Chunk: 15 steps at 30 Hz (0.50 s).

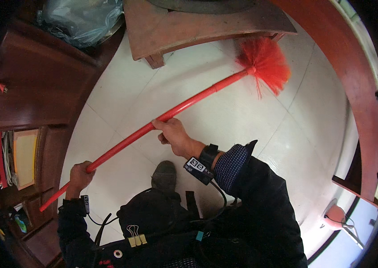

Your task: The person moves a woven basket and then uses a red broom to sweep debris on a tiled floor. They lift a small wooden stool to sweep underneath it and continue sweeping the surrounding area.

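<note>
A red long-handled duster (189, 102) slants across the view in front of me, from lower left to upper right. My left hand (80, 176) grips its pole close to the lower end, and a short length of pole sticks out past that fist. Around the middle of the pole my right hand (174, 134) is closed, thumb along the top. At the far end the bushy red bristle head (266, 63) fans out in front of the low wooden table. Whether the bristles touch the tiles cannot be told.
A low wooden table (189, 28) stands ahead. To the left is a dark wooden cabinet (38, 87) with papers (24, 157) on a shelf and a plastic bag (81, 20) on top. A curved-looking wooden edge (346, 67) and a pink object (335, 217) lie right, over pale floor tiles (229, 124).
</note>
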### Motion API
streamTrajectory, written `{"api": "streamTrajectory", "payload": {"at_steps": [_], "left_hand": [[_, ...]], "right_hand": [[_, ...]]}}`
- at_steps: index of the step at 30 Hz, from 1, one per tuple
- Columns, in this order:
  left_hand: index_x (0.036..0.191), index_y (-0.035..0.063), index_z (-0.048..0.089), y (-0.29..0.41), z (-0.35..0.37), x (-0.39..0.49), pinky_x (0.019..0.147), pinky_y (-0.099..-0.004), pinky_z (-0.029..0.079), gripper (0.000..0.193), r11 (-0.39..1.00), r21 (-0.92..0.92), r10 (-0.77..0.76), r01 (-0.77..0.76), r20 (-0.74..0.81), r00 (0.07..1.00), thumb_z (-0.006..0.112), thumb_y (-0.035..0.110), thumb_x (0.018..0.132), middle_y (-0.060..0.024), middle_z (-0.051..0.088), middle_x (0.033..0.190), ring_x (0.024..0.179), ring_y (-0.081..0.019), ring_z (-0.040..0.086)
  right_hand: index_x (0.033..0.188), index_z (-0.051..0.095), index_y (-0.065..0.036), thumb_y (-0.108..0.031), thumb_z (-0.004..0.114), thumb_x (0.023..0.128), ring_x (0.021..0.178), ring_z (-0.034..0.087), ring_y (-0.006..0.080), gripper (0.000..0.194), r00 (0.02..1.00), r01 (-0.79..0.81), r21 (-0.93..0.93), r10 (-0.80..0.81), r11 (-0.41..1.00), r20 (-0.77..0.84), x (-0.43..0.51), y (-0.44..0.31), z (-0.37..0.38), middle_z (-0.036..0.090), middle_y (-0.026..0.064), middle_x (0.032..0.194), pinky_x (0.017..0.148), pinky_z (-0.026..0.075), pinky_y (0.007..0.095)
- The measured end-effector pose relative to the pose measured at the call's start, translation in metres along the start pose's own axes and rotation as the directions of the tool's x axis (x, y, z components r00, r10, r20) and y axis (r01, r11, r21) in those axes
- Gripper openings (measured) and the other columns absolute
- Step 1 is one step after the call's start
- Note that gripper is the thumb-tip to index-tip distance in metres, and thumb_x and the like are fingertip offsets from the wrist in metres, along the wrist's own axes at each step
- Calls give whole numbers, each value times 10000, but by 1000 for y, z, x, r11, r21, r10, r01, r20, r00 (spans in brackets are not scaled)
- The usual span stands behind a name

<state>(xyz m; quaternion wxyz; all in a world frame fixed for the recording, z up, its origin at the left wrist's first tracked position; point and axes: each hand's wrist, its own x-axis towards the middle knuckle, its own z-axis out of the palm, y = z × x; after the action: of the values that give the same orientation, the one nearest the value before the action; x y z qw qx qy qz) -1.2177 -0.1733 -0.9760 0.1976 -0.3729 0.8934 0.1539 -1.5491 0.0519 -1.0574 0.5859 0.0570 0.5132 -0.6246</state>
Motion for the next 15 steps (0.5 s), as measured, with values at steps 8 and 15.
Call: {"api": "streamTrajectory", "payload": {"at_steps": [8,15], "left_hand": [[1137,5,682,109,28,41,694,-407,553,388,976,-209,131,-62,336,933,744,319,916,-187,712,803,725,-323,703],[932,-42,643,134,50,56,626,-373,497,309,950,-307,148,-60,274,950,719,256,962,-126,649,719,644,-190,592]], "right_hand": [[1061,653,-25,-284,700,967,634,527,144,280,995,-83,-79,87,993,58,-23,42,-2,622,66,885,553,444,287],[1158,660,18,-247,624,976,699,586,180,323,928,-59,-300,163,952,335,-14,29,-7,701,133,1008,618,506,319]]}}
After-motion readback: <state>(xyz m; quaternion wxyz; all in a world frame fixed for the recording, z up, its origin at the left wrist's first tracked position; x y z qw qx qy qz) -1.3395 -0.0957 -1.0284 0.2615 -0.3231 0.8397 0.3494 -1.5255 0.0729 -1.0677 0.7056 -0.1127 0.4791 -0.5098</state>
